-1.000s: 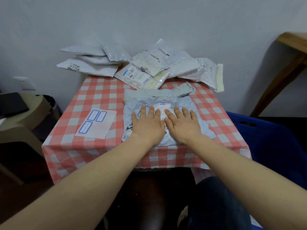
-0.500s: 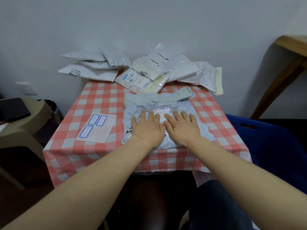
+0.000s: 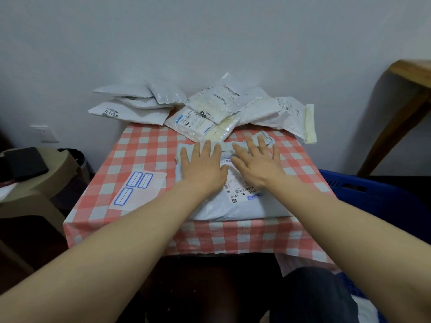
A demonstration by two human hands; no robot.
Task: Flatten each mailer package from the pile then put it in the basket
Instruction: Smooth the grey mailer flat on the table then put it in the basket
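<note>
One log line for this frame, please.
step: flattening | left hand: flat on grey mailer | right hand: flat on grey mailer | pile: far table edge | blue basket: right of table

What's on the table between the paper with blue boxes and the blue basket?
The grey mailer lies there, shown in the head view.

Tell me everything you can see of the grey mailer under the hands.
The grey mailer is a grey-blue, plastic-looking bag lying on the checked tablecloth near its front edge. Its far flap is crumpled and folded over. A white label with barcodes faces up. The left hand and right hand press on it with straight, spread fingers.
</note>
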